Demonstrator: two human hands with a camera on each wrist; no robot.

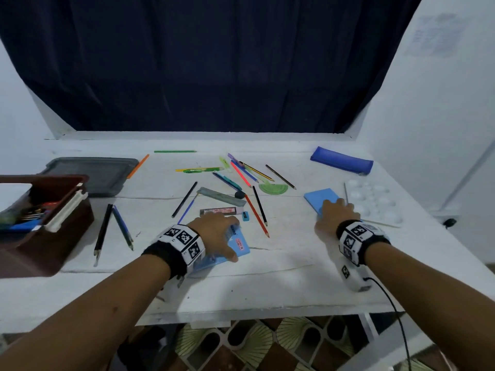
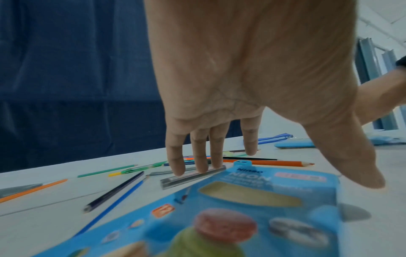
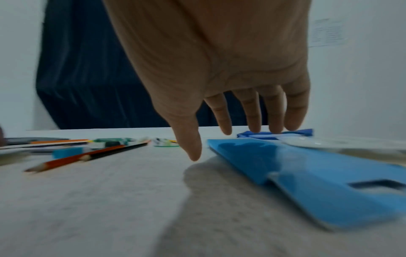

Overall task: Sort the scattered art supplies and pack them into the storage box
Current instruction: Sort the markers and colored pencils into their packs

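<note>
Head view: hands (image 1: 214, 231) apparently over packets (image 1: 239, 246).

A dark red plastic storage box (image 1: 53, 223) stands open at the left edge of the white table (image 1: 267, 277), with pencils and a blue item inside. Its flat grey lid (image 1: 91, 175) lies just behind it. In the middle, coloured pencils (image 1: 257, 215) and pens lie scattered in many directions, with a grey ruler (image 1: 222, 196), a green protractor (image 1: 273, 188) and a small blue sharpener (image 1: 245, 216). A blue printed pack (image 2: 241, 208) lies flat at the front. A plain blue flat card pack (image 3: 296, 173) lies to the right, a white paint palette (image 1: 375, 199) beside it, and a blue zip pencil case (image 1: 341, 159) further back.
</note>
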